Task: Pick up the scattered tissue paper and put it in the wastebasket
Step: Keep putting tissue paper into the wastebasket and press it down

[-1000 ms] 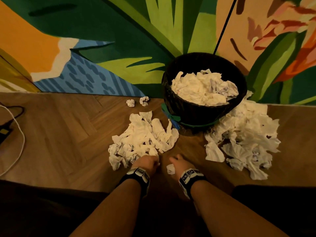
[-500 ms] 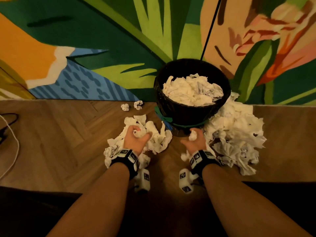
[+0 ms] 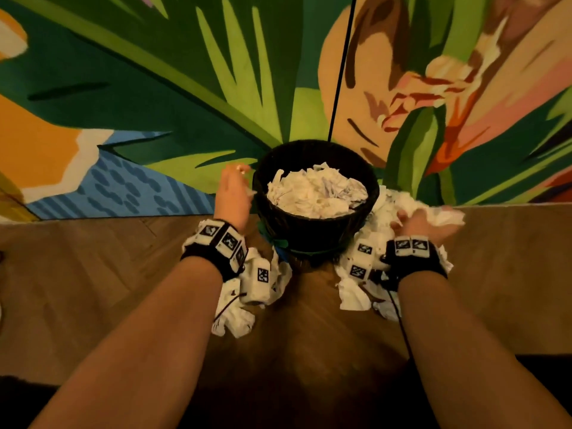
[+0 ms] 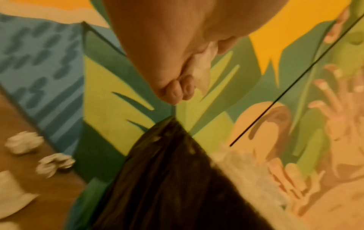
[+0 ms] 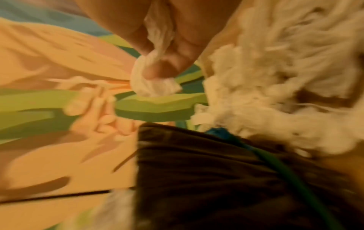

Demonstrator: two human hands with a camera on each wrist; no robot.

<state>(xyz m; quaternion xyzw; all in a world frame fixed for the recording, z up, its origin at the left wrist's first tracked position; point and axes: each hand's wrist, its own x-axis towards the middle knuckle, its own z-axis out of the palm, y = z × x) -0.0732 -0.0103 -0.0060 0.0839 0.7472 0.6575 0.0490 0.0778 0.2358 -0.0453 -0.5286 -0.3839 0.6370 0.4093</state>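
Wooden floor [image 3: 93,289] meets a painted wall; at frame centre stands the black wastebasket [image 3: 315,233]. Left hand [image 3: 232,193] grips a tissue wad [image 4: 201,68] left of its rim. Right hand [image 3: 418,224] pinches another tissue piece [image 5: 153,84] on its right.

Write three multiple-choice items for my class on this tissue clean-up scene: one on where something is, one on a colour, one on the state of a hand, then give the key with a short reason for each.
1. Where does the wastebasket stand?
A. on the floor against the painted wall
B. on a chair
C. in the person's lap

2. What colour is the wastebasket?
A. white
B. black
C. red

3. What is the right hand doing?
A. lying flat and empty
B. gripping the basket rim
C. pinching a wad of tissue

Key:
1 A, the head view shows it on the wooden floor right at the mural.
2 B, its wall is dark black around the white tissue inside.
3 C, the right wrist view shows fingers closed round a crumpled tissue.
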